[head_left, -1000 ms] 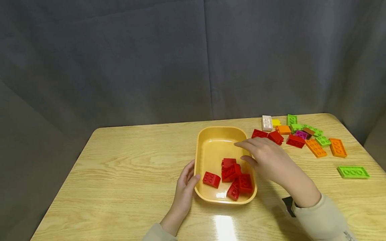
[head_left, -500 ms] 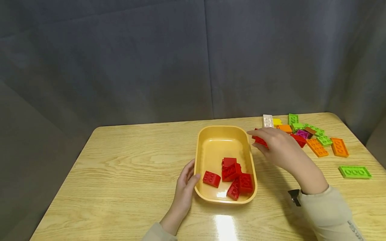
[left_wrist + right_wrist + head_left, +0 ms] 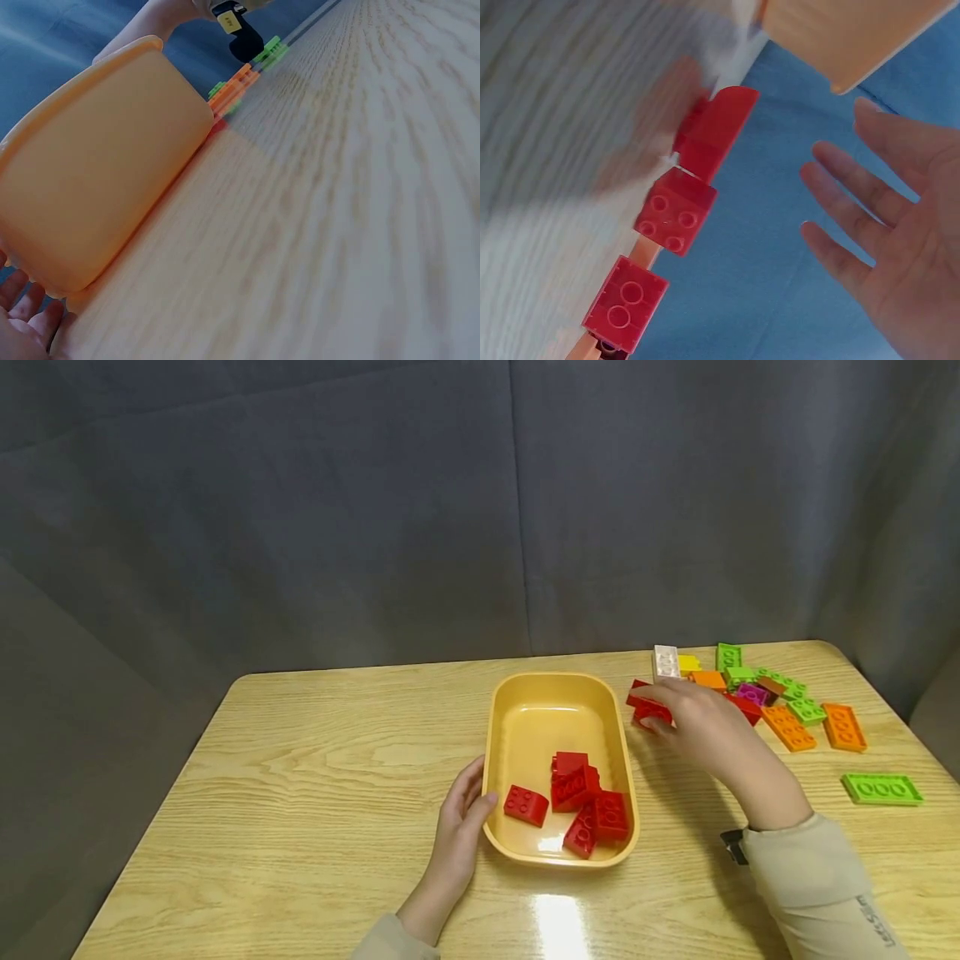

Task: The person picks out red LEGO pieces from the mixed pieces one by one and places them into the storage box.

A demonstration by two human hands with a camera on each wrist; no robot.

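In the head view, a yellow plastic tray (image 3: 558, 685) stands mid-table with several red toy bricks (image 3: 527, 806) inside. My left hand (image 3: 457, 831) holds its left side, thumb over the rim and fingers along the outer wall; the left wrist view shows those fingertips (image 3: 30, 304) beside the tray (image 3: 97, 172). To the right of the tray, my right hand (image 3: 705, 727) hovers over a few loose red bricks (image 3: 651, 710), hiding part of them. In the right wrist view, that hand's fingers (image 3: 847, 199) are spread, apart from a red brick with a curved side (image 3: 720, 135).
Behind and right of my right hand lie scattered bricks: white (image 3: 666, 662), yellow (image 3: 688, 664), orange (image 3: 789, 727), purple (image 3: 752, 694) and green. One long green brick (image 3: 883, 788) lies alone near the right edge. A dark curtain (image 3: 375, 527) hangs behind the table (image 3: 300, 793).
My right hand has moved right, from over the tray's edge to the loose red bricks, and its thumb and fingers have drawn slightly nearer them. My left hand and the tray stay put.
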